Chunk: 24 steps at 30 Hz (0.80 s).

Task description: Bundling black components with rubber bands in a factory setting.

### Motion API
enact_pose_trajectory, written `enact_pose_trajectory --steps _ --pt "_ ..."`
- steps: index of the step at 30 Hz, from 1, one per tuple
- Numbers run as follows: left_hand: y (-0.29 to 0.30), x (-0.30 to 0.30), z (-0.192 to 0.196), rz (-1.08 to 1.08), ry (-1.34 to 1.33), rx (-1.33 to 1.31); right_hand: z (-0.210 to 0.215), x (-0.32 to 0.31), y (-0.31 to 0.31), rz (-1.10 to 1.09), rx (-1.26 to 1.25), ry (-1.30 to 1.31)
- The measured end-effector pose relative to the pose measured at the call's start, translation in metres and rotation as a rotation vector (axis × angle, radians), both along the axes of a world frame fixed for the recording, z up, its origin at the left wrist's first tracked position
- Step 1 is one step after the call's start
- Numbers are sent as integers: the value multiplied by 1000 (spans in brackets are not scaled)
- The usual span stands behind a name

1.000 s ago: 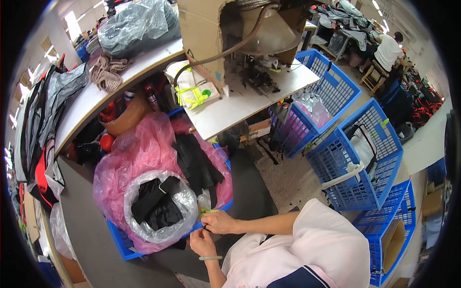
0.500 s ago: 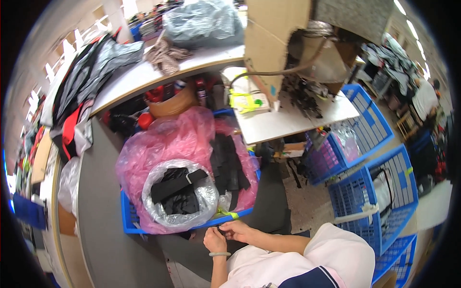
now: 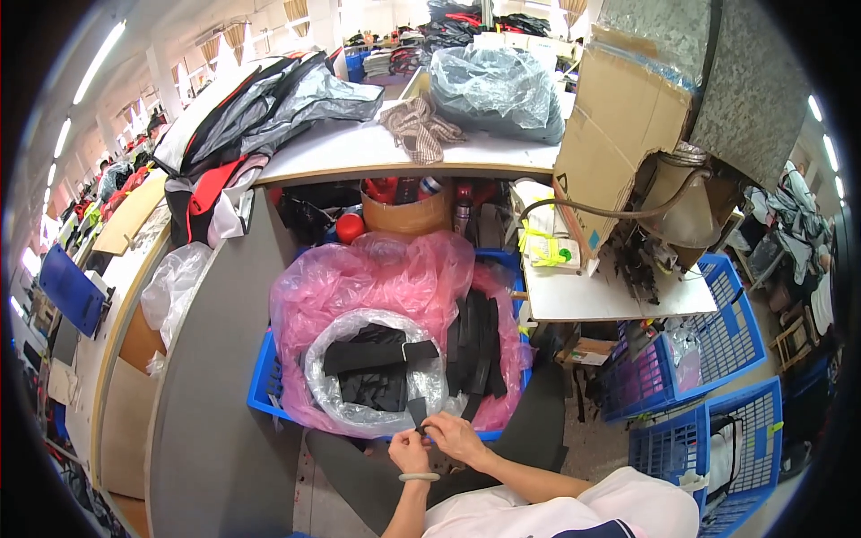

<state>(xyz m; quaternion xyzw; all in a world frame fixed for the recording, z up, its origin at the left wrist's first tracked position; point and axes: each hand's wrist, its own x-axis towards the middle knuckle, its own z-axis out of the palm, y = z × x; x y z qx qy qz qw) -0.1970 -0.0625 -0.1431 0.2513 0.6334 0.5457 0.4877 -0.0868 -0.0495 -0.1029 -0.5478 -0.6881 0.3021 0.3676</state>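
The lower end of a dark strip [image 3: 418,410] was pinched at the meeting fingertips of the left hand [image 3: 411,453] and the right hand [image 3: 456,438], the fingers of both being closed; the exact contact was partly hidden by the fingers. With so little of the strip apparently gripped, a slip was judged possible if either pinch were loosened. A snag on the clear bag [image 3: 336,412] was also thought possible, since its crumpled rim was crossed by the strip in this view. The black strap [image 3: 363,359] lying over the bag's contents could be dragged too, if joined to the strip; that could not be told.

The left forearm was raised steeply from the lower edge, a pale bracelet [image 3: 419,477] being worn at the wrist. The right forearm was slanted in from the lower right. The hands were held together at the near edge of the blue basket [image 3: 265,381], where the clear bag was surrounded by a pink bag [image 3: 309,273] and black strips [image 3: 484,345] were heaped to the right.
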Motion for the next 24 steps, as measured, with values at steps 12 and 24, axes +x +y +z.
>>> enact_pose_trajectory --steps 12,24 --pt "21 13 5 -121 131 223 8 2 16 -135 55 -19" --pt "24 8 -7 -148 -793 -55 -8 2 19 -242 -212 682"
